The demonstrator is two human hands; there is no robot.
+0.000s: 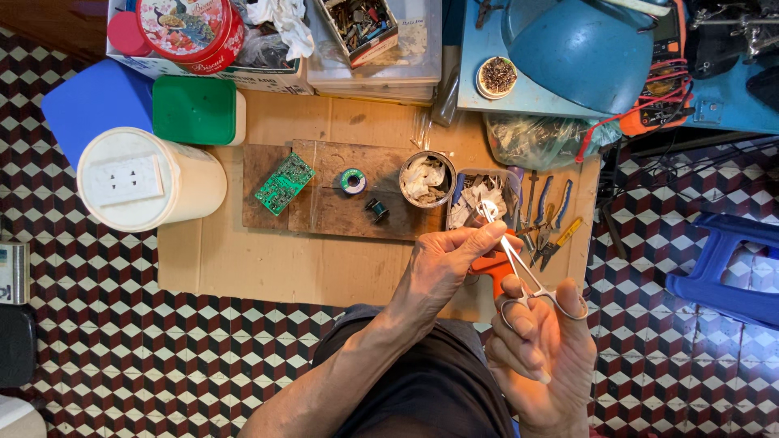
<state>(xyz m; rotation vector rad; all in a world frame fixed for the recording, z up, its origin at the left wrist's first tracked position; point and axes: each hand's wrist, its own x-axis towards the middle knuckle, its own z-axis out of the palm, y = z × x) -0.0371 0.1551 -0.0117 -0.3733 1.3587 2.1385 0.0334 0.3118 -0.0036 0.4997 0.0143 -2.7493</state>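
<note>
My right hand grips forceps, left hand pinching their tip; one slip drops it beside the tin.

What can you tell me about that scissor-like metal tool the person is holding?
The clamp tool looks like slim, shiny steel forceps with two ring handles and a long narrow shaft. It slants from the rings at lower right up to a thin tip at upper left, held in the air above the cardboard sheet. The right hand has fingers through the ring handles, and the left hand pinches the shaft near the tip. The tip looks closed, though whether it grips anything is too small to tell.
</note>
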